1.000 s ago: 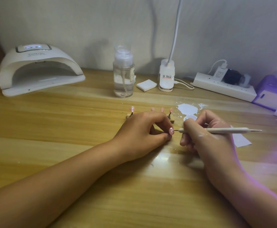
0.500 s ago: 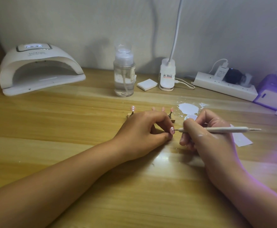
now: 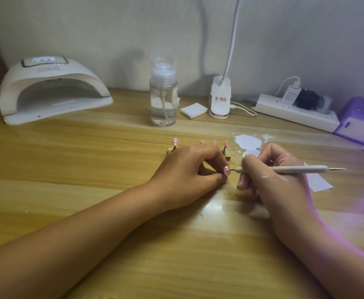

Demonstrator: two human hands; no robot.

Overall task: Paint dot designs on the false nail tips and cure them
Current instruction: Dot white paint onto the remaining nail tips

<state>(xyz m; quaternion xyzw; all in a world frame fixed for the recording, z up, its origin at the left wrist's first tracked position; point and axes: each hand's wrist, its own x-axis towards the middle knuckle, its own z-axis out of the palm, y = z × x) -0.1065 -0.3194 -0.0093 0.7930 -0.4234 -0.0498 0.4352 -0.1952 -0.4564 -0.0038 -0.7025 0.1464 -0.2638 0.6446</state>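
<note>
**Dotting a hand-held nail tip, curing yet to come**

Far left, at the back of the wooden table [image 3: 68, 169], stands the white curing lamp [image 3: 53, 89], its mouth open and nothing visible inside; by this evidence the curing step has not begun for the piece in hand. Near the table's middle, a low stand [image 3: 170, 150] carries further pink tips [image 3: 174, 141], partly hidden behind the knuckles.

The left hand [image 3: 187, 171] is clenched small, with the fingers curled under. Thumb and forefinger pinch one pink nail tip [image 3: 226, 170] so that its face is turned to the right. Whether the tip sits on a small holder is hidden by the fingers.

Against that face comes the fine metal point of the dotting tool [image 3: 284, 169], touching it or just short of it; actual contact cannot be resolved. The right hand [image 3: 274, 175] grasps the tool's white shaft in a pen grip, fingers closed round it close to the working end, while the rear point projects free to the right. Beyond this hand lies a puddle of white paint [image 3: 248, 142] on the table.

Step in hand, as judged: placing dots on this tip. The next move calls for a light, brief touch with both hands steady, reloading from the puddle as needed, then seating the tip on the stand for the lamp.
</note>
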